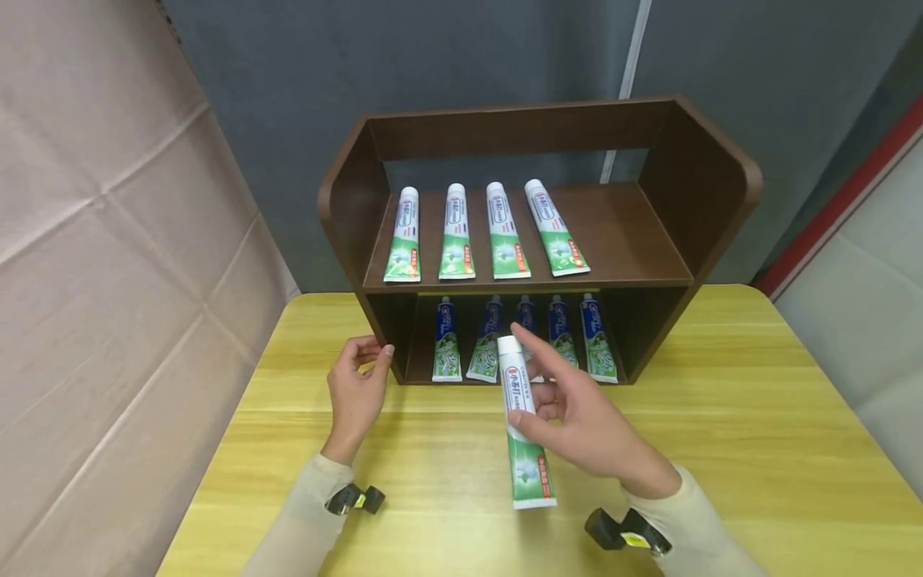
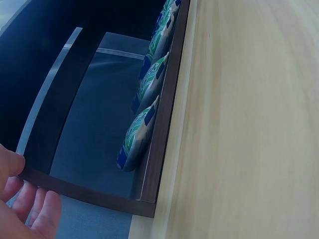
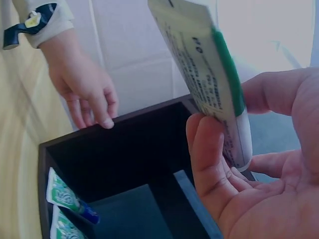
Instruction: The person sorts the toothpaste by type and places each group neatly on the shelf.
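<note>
My right hand holds a white and green toothpaste tube between thumb and fingers, cap up, in front of the dark brown shelf. In the right wrist view the printed back of the tube faces the camera. My left hand pinches the front edge of the shelf's left side panel near its foot; in the left wrist view its thumb and fingers lie on either side of that edge. Several matching tubes lie in a row on the upper level, caps toward the back.
Blue and green toothpaste tubes stand side by side in the lower compartment, some partly hidden behind my right hand. The shelf stands on a wood-grain table. Behind it hangs a grey curtain, with a pale cloth at the left.
</note>
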Motion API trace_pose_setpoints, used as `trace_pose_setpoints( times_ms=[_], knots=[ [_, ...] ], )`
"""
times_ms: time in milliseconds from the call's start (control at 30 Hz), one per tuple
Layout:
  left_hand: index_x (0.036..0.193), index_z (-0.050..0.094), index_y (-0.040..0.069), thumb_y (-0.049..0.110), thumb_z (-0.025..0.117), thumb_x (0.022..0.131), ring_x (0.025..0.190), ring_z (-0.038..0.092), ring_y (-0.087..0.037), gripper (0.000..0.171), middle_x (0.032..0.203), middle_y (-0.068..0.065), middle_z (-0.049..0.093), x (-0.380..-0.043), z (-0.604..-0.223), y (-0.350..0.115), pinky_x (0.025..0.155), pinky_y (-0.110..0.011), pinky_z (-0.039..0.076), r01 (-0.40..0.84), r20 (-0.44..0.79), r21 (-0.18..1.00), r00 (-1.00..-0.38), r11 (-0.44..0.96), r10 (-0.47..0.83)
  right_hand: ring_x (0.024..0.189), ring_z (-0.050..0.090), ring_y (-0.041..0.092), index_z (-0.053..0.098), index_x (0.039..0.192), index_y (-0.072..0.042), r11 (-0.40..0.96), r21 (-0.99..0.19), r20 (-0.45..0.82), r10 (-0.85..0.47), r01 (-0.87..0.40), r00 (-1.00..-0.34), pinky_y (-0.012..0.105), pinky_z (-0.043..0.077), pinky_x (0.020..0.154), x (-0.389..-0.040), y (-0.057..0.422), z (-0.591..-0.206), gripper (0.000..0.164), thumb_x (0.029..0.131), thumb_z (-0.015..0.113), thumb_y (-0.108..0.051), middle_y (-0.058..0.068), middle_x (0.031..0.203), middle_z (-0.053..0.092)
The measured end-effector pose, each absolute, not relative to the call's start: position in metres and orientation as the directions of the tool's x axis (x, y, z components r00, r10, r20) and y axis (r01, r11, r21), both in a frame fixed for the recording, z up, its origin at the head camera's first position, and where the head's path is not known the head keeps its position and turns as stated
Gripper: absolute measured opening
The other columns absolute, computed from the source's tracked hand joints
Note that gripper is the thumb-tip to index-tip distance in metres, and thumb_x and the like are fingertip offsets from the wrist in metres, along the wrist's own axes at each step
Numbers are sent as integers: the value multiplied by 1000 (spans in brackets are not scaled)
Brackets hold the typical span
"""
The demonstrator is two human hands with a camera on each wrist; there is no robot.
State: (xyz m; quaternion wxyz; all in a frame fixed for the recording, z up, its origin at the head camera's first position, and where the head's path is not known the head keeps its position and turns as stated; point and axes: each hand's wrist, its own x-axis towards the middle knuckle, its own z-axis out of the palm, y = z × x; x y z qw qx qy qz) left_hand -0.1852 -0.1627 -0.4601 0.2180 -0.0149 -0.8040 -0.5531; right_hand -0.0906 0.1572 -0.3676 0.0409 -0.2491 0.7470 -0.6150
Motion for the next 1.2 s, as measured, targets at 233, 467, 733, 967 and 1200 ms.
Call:
trace_pose_setpoints(
  times_ms=[233,467,733,967,1200],
  knots=[
    [116,69,4,23,76,100,99,71,-23,25,106,-11,72,-185,-460,-163,80,-13,58,269,372,879,-903,393,-213,92,76,23,25,169,-22,103,-924,303,-393,-369,-868,37,67,72,-92,167,-355,93,94,70,8,21,123,55],
    [117,68,4,23,76,100,99,71,-21,26,107,-10,72,-185,-462,-163,80,-12,58,280,383,872,-902,402,-202,94,76,24,27,168,-29,129,-919,307,-361,-373,-881,36,67,75,-91,172,-343,92,95,70,6,19,124,55],
    [117,68,4,22,76,100,100,70,-21,26,107,-10,71,-184,-461,-163,80,-13,58,266,371,875,-905,405,-206,91,76,22,26,169,-18,92,-907,361,-332,-410,-872,37,67,71,-96,176,-330,91,93,68,12,20,121,54],
    [117,68,5,23,75,100,101,70,-23,25,107,-11,71,-185,-461,-164,81,-13,58,258,358,883,-910,393,-208,91,76,20,28,168,-12,114,-903,372,-271,-414,-888,35,67,71,-98,184,-316,88,92,66,14,20,119,54],
    [118,68,3,19,77,99,102,71,-26,26,109,-15,71,-185,-459,-162,79,-11,56,252,348,890,-913,379,-212,88,77,20,30,168,-17,141,-898,377,-237,-416,-895,36,67,68,-104,192,-306,88,93,67,13,18,116,55]
  ],
)
